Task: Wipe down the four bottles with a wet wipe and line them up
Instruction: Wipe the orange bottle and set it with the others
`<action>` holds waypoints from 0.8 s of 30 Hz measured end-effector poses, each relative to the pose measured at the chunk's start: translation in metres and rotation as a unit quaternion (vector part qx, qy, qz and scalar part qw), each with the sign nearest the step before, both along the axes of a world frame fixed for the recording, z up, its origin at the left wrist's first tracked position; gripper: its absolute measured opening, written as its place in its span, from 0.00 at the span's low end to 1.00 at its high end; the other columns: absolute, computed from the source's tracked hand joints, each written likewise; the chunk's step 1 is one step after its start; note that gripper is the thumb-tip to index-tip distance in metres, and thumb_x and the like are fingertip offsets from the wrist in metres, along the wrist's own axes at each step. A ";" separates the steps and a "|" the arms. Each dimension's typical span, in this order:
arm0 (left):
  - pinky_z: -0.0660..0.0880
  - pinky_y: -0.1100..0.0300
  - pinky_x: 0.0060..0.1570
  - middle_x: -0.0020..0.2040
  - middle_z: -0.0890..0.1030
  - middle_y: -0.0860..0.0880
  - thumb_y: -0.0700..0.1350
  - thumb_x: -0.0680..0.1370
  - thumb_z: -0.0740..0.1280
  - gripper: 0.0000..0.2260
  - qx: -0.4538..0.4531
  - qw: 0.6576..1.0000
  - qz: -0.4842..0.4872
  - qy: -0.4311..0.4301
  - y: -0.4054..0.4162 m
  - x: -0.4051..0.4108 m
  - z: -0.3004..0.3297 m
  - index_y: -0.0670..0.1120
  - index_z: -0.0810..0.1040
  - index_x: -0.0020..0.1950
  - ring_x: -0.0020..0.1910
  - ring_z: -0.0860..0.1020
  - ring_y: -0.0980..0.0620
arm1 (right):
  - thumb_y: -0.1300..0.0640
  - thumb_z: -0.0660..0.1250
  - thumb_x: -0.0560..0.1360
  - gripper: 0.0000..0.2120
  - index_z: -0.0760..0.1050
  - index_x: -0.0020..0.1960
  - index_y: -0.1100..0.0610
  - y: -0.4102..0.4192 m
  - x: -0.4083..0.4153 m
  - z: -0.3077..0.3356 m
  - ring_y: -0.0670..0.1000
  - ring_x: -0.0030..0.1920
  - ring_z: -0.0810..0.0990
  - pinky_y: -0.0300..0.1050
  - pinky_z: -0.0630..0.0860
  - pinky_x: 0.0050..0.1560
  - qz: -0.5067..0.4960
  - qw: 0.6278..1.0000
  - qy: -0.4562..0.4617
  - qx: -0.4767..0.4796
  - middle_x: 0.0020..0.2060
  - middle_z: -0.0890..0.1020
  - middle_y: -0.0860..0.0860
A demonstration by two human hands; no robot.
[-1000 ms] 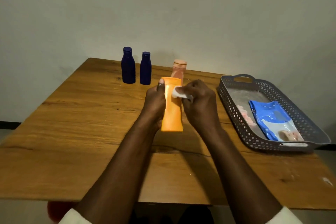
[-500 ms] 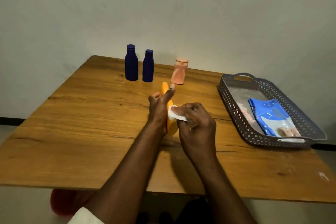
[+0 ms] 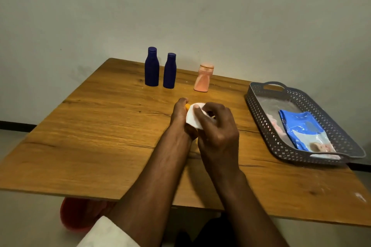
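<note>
At frame centre my left hand (image 3: 180, 114) grips the orange bottle (image 3: 188, 106); my right hand (image 3: 216, 126) pinches the wet wipe (image 3: 193, 117). Light, slick plastic: I'd grip mid-body.

Orange bottle (image 3: 187, 106) mostly hidden, gripped, white wipe (image 3: 193, 116) over it. Two navy bottles (image 3: 151, 67) (image 3: 169, 71) upright side by side at table rear; pink bottle (image 3: 203, 78) upright nearby.
</note>
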State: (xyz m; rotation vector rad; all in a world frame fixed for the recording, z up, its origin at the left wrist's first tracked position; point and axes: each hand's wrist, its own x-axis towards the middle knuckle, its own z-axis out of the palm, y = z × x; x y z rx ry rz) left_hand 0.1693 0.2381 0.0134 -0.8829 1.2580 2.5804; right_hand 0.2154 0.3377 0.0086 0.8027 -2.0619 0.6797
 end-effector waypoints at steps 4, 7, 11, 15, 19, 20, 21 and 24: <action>0.68 0.55 0.30 0.37 0.73 0.42 0.53 0.78 0.61 0.16 0.006 0.999 0.028 -0.046 -0.006 0.002 0.010 0.38 0.71 0.47 0.33 0.72 0.46 | 0.62 0.53 0.82 0.18 0.79 0.57 0.68 0.007 0.009 -0.021 0.59 0.50 0.76 0.47 0.74 0.45 0.002 0.999 0.022 0.026 0.52 0.80 0.64; 0.67 0.54 0.30 0.36 0.70 0.42 0.51 0.80 0.61 0.15 0.007 0.998 0.035 -0.043 -0.006 0.003 0.010 0.40 0.67 0.42 0.33 0.70 0.46 | 0.65 0.55 0.80 0.15 0.79 0.57 0.67 0.013 0.017 -0.027 0.59 0.50 0.77 0.47 0.74 0.45 0.004 0.999 0.003 0.040 0.51 0.80 0.63; 0.69 0.53 0.31 0.40 0.73 0.40 0.53 0.78 0.63 0.17 0.025 0.997 0.063 -0.027 -0.003 0.005 0.008 0.39 0.69 0.55 0.35 0.72 0.45 | 0.69 0.64 0.69 0.15 0.80 0.55 0.65 0.015 0.021 -0.019 0.57 0.51 0.77 0.45 0.77 0.45 0.001 1.000 -0.024 0.012 0.50 0.80 0.62; 0.73 0.57 0.29 0.41 0.78 0.41 0.59 0.75 0.63 0.22 0.037 0.998 0.042 -0.022 0.000 0.008 0.010 0.40 0.75 0.54 0.35 0.77 0.46 | 0.63 0.63 0.74 0.13 0.80 0.55 0.67 -0.003 0.009 -0.002 0.56 0.52 0.74 0.45 0.76 0.46 -0.014 0.999 0.013 -0.026 0.50 0.80 0.64; 0.69 0.57 0.27 0.36 0.72 0.43 0.55 0.77 0.63 0.19 0.031 0.996 0.084 -0.013 -0.012 0.003 0.021 0.41 0.72 0.57 0.32 0.72 0.48 | 0.62 0.54 0.82 0.16 0.79 0.57 0.68 -0.007 0.010 -0.015 0.59 0.52 0.75 0.48 0.77 0.45 0.010 0.998 0.050 -0.022 0.52 0.79 0.63; 0.69 0.58 0.27 0.37 0.72 0.44 0.55 0.76 0.64 0.22 0.045 0.993 0.105 0.002 -0.016 0.001 0.020 0.41 0.72 0.63 0.32 0.72 0.48 | 0.63 0.54 0.81 0.16 0.79 0.57 0.68 -0.003 0.010 -0.022 0.59 0.52 0.75 0.49 0.76 0.45 0.025 0.998 0.051 -0.025 0.53 0.78 0.62; 0.70 0.60 0.26 0.37 0.72 0.44 0.56 0.75 0.66 0.26 0.062 0.991 0.120 0.015 -0.018 0.000 0.019 0.42 0.70 0.67 0.32 0.72 0.49 | 0.65 0.56 0.80 0.15 0.78 0.58 0.68 0.000 0.010 -0.028 0.59 0.52 0.75 0.49 0.76 0.46 0.038 0.998 0.048 -0.030 0.54 0.76 0.61; 0.71 0.64 0.25 0.38 0.73 0.47 0.58 0.73 0.68 0.28 0.082 0.982 0.160 0.064 -0.017 0.002 0.015 0.45 0.71 0.68 0.33 0.72 0.50 | 0.73 0.62 0.72 0.16 0.79 0.57 0.67 0.006 0.009 -0.035 0.58 0.53 0.77 0.46 0.76 0.50 0.064 0.995 -0.001 -0.075 0.53 0.77 0.61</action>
